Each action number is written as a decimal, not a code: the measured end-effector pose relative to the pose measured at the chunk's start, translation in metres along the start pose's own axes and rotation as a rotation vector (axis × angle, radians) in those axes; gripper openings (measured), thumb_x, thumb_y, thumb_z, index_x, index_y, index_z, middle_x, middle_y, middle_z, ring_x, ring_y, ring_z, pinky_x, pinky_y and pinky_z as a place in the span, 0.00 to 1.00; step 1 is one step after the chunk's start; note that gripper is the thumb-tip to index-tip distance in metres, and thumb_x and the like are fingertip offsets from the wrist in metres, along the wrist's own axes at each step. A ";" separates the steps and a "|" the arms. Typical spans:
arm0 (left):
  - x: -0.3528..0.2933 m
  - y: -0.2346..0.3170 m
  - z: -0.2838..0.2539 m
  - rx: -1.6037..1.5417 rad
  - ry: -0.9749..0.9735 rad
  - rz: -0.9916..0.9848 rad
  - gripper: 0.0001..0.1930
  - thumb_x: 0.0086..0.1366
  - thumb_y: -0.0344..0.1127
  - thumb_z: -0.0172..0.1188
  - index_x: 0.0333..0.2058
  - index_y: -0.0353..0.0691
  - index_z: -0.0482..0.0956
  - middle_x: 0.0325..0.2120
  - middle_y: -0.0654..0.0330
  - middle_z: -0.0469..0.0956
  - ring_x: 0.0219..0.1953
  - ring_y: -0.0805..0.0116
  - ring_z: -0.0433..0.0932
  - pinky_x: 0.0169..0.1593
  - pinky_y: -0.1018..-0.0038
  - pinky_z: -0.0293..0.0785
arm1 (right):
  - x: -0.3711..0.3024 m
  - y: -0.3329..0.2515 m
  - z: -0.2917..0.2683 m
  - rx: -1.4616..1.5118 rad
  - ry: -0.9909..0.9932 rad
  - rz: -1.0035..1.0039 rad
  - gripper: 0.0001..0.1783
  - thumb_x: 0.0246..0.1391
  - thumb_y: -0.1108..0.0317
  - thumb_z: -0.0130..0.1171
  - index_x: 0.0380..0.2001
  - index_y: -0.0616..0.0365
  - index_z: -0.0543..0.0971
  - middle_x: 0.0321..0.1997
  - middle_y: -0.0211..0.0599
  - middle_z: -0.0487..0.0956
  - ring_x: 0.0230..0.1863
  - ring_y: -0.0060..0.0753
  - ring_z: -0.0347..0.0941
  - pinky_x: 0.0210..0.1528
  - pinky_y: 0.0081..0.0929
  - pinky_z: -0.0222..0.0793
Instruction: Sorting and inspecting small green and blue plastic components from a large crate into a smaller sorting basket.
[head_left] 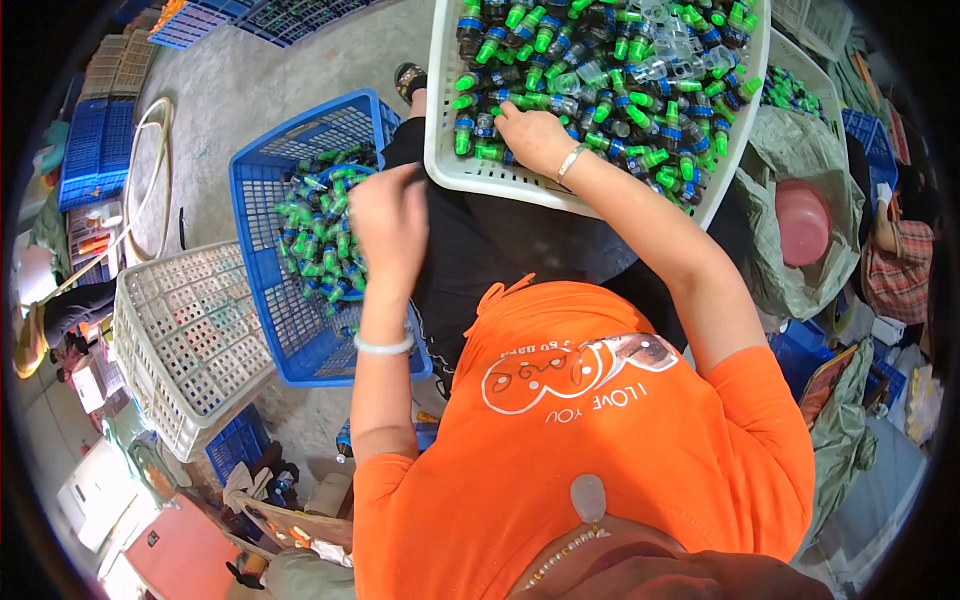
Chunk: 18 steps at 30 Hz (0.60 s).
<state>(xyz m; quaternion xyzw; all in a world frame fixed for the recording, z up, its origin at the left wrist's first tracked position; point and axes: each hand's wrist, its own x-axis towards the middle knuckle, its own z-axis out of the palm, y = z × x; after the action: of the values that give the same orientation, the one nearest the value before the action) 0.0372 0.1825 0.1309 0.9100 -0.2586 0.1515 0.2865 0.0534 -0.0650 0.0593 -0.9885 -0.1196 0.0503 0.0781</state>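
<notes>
A white basket in front of me is full of small dark bottles with translucent green caps and blue bands. My right hand reaches over its near edge, fingers bent onto a green-capped bottle among the others; the grip is partly hidden. To my left stands a blue basket partly filled with similar bottles. My left hand, smeared by motion, hovers above the right side of that basket. Whether its fingers hold anything does not show.
Clear plastic pieces lie on the bottles in the white basket. An off-white crate leans beside the blue basket. At right, a green sack holds a pink basin. A pale hose curves over the floor at left.
</notes>
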 end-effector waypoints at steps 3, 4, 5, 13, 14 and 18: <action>0.032 0.024 0.031 0.092 -0.238 0.197 0.10 0.53 0.29 0.58 0.36 0.42 0.80 0.37 0.58 0.75 0.45 0.58 0.72 0.47 0.66 0.67 | 0.004 -0.005 0.008 -0.037 -0.005 0.029 0.12 0.47 0.72 0.55 0.38 0.60 0.73 0.39 0.44 0.73 0.37 0.44 0.77 0.33 0.38 0.76; 0.042 0.026 0.042 0.090 -0.235 0.198 0.10 0.53 0.29 0.58 0.36 0.42 0.80 0.37 0.58 0.75 0.45 0.58 0.72 0.47 0.66 0.67 | 0.004 -0.005 0.011 -0.054 0.014 0.013 0.11 0.47 0.72 0.55 0.37 0.59 0.74 0.38 0.43 0.73 0.36 0.43 0.78 0.32 0.37 0.76; 0.052 0.025 0.056 0.277 -0.334 0.296 0.10 0.54 0.30 0.58 0.36 0.43 0.80 0.37 0.58 0.75 0.46 0.58 0.71 0.47 0.65 0.67 | 0.004 -0.003 0.014 -0.073 0.032 0.000 0.09 0.48 0.71 0.55 0.36 0.58 0.74 0.37 0.42 0.73 0.34 0.41 0.78 0.30 0.36 0.76; 0.088 -0.001 0.102 0.682 -0.503 0.716 0.08 0.57 0.36 0.55 0.33 0.47 0.81 0.41 0.61 0.71 0.50 0.61 0.67 0.51 0.63 0.63 | -0.008 0.009 0.013 -0.084 0.226 -0.047 0.08 0.49 0.69 0.55 0.33 0.57 0.74 0.36 0.40 0.73 0.33 0.40 0.78 0.28 0.35 0.76; 0.090 -0.001 0.102 0.637 -0.543 0.725 0.07 0.57 0.37 0.55 0.32 0.47 0.81 0.42 0.61 0.70 0.51 0.62 0.67 0.52 0.63 0.63 | -0.010 0.010 0.012 -0.063 0.210 -0.043 0.08 0.49 0.69 0.56 0.34 0.58 0.74 0.36 0.40 0.73 0.34 0.40 0.78 0.27 0.36 0.76; 0.084 0.001 0.102 0.474 -0.577 0.708 0.07 0.58 0.36 0.54 0.33 0.47 0.81 0.40 0.60 0.72 0.50 0.61 0.68 0.51 0.63 0.64 | -0.026 0.011 -0.012 0.155 0.218 0.094 0.09 0.50 0.66 0.56 0.35 0.57 0.73 0.38 0.42 0.73 0.36 0.40 0.77 0.31 0.37 0.75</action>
<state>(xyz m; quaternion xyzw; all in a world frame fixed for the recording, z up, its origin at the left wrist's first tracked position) 0.1189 0.0884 0.0858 0.8115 -0.5777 0.0366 -0.0795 0.0322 -0.0836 0.0716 -0.9836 -0.0596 -0.0446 0.1644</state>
